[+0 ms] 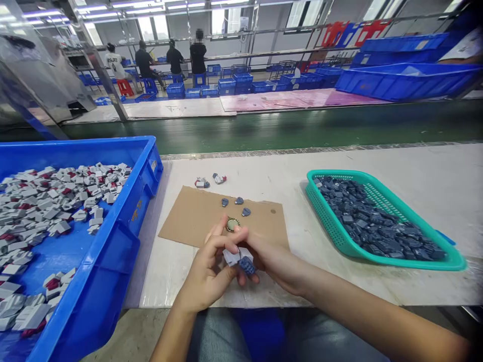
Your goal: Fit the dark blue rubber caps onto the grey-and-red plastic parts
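Note:
My left hand (206,276) is closed, with thumb and fingers pinching a light grey-white plastic piece (231,258). A dark blue ridged plastic piece (247,265) sits against its right end. Around the far and right side of the two pieces curls my right hand (277,264), its fingertips showing beneath the blue one. Just beyond my fingers, a round object (232,224) with a pale face and a dark beaded rim rests on a cardboard sheet (184,221). Several small dark blue pieces (246,212) lie on that sheet.
On the left stands a large blue crate (132,241) of grey-white and dark red pieces. A green basket (324,216) of dark blue pieces is at right. Two grey, red and blue pieces (202,183) lie behind the cardboard. Beyond runs a green conveyor belt (264,131).

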`<state>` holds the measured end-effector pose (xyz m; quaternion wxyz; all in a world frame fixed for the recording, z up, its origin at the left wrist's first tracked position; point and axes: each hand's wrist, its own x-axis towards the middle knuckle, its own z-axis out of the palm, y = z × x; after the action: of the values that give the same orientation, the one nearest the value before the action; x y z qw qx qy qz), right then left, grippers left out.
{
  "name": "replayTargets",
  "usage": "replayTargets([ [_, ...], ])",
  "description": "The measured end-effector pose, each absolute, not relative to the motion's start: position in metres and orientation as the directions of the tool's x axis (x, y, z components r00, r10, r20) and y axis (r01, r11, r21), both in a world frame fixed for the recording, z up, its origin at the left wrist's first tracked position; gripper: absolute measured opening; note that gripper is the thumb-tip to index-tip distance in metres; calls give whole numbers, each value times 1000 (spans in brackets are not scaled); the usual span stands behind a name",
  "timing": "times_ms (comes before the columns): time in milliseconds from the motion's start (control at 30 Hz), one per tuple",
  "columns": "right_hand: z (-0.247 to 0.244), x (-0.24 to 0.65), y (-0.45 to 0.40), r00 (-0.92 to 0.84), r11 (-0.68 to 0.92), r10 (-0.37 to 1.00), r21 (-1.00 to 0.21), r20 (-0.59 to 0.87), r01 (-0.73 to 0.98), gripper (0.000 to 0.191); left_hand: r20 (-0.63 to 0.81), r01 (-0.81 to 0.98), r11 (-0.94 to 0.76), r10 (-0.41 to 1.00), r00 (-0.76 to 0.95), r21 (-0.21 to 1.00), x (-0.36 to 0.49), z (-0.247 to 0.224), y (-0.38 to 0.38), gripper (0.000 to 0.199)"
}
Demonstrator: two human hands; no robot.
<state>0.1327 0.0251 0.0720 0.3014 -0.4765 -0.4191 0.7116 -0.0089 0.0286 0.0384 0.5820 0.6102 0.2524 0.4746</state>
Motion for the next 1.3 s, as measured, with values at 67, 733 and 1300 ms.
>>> replayTargets([
  [67,71,134,25,-397,-497,805,-867,-442,-42,44,316,-157,-275,826,467,949,-11,39,30,18],
  [733,68,143,21,-275,-457,857,-889,-435,-18,47,449,82,-514,808,381,854,-8,25,34,31],
  [1300,64,204,59,52,-206,977,-849,-208,487,41,279,309,-467,823,495,828,-4,18,34,25],
])
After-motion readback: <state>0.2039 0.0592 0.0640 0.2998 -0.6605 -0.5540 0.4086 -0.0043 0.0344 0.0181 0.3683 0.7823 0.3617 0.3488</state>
